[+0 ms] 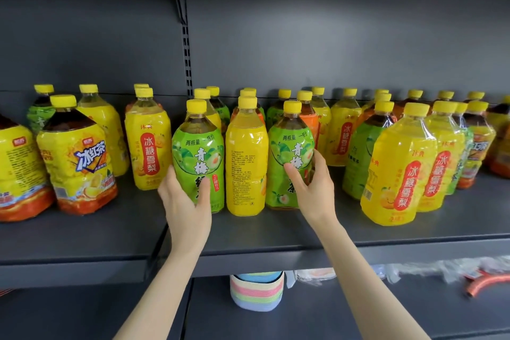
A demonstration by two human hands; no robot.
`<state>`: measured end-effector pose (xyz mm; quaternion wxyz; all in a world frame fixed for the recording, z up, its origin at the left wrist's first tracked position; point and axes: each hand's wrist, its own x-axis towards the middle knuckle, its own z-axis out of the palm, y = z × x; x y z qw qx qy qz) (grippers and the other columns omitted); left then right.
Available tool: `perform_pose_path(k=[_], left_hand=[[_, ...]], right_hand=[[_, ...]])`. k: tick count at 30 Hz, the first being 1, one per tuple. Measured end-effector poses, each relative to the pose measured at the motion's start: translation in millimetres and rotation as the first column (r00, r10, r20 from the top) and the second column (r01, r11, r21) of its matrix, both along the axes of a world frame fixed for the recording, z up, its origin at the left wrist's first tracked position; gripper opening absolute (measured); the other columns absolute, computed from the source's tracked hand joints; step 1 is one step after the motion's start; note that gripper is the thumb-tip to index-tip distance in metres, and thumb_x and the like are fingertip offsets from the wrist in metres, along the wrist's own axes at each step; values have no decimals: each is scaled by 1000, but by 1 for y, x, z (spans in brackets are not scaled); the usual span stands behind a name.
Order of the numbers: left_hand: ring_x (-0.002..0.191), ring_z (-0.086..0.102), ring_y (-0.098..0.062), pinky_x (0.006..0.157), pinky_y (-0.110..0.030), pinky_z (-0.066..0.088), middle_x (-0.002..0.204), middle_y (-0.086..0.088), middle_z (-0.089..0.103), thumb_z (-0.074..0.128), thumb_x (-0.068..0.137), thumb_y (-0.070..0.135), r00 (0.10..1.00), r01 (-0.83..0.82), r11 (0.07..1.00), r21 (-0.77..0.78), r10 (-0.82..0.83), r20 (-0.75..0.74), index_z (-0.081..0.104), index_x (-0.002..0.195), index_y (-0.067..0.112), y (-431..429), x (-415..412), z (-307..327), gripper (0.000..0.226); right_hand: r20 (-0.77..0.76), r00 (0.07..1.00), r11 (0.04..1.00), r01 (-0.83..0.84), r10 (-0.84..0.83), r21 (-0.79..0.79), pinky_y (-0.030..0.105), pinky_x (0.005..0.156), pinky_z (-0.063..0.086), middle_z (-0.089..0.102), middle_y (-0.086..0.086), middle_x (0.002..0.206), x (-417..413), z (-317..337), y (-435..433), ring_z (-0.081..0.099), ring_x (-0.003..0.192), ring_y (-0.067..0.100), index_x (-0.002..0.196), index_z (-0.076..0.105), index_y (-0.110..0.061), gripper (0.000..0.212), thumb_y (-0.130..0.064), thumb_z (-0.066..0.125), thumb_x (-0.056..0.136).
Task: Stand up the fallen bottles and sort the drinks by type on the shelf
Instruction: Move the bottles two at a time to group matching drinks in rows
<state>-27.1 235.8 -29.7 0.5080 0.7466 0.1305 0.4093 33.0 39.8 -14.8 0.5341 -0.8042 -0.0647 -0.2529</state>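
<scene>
Presently, left hand (184,201): wrapped round the lower part of the left green bottle (197,152), with the thumb on the front of the label and the fingers curled behind its left side.
Right hand (311,188): grips the right green bottle (287,146) low down, thumb pressed on the label front, fingers curled round its right side.
Green pair: both stand upright at the front of the shelf (276,232), yellow caps on, labels facing out.
Between them: a yellow bottle (246,163) stands upright just beside each green one, the small print of its label turned forward.
Left of the hands: a pear drink bottle (147,143) and, further left, an iced tea bottle (78,157) with dark liquid, both upright.
Right of the hands: the front right pear bottles (400,171), two of them side by side near the shelf edge.
Back rows: green, yellow and orange labels stand mixed together; every bottle that shows is upright.
Lower level: a striped pastel item (256,291) and clear-wrapped goods (441,270).
</scene>
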Motion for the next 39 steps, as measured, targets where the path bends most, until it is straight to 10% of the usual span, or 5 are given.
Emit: perform_pose_path(k=[7, 15, 26, 34, 39], left_hand=[[105, 51, -20, 84, -32, 47, 111, -1, 47, 64, 86, 10, 980, -13, 995, 100, -7, 197, 55, 112, 8, -43, -20, 0, 27], [85, 57, -2, 68, -8, 43, 85, 11, 62, 60, 90, 16, 912, 310, 923, 229, -356, 202, 59, 91, 17, -149, -5, 34, 1], [122, 37, -9, 100, -27, 33, 128, 9, 37, 60, 72, 70, 913, 394, 916, 74, -399, 87, 31, 139, 19, -291, 54, 53, 88], [112, 45, -4, 85, -11, 37, 123, 12, 44, 57, 66, 72, 929, 328, 941, 89, -338, 151, 35, 137, 20, -313, 74, 48, 89], [113, 51, -9, 93, -30, 47, 120, 11, 51, 55, 66, 76, 922, 320, 944, 79, -329, 204, 41, 133, 22, -312, 81, 42, 88]], right_hand=[[141, 985, 992, 107, -98, -61, 28, 75, 50, 68, 6, 100, -29, 10, -39, 63, 86, 15, 103, 69, -9, 19, -21, 59, 93], [268, 946, 981, 195, -183, -18, 23, 63, 42, 66, 2, 74, -46, 42, -129, 59, 70, 17, 86, 69, -8, 16, -19, 59, 94], [279, 951, 988, 153, -137, -38, 46, 98, 43, 47, -6, 117, 4, 50, -266, 48, 117, 24, 123, 55, -17, 38, -34, 63, 90], [121, 989, 996, -74, 81, -58, 50, 112, 32, 34, -5, 152, 50, 60, -275, 28, 141, 18, 149, 24, -28, 88, -67, 57, 78], [184, 983, 994, 26, -6, -104, 35, 103, 30, 45, 1, 142, 52, 57, -275, 32, 132, 21, 146, 34, -28, 74, -55, 61, 83]])
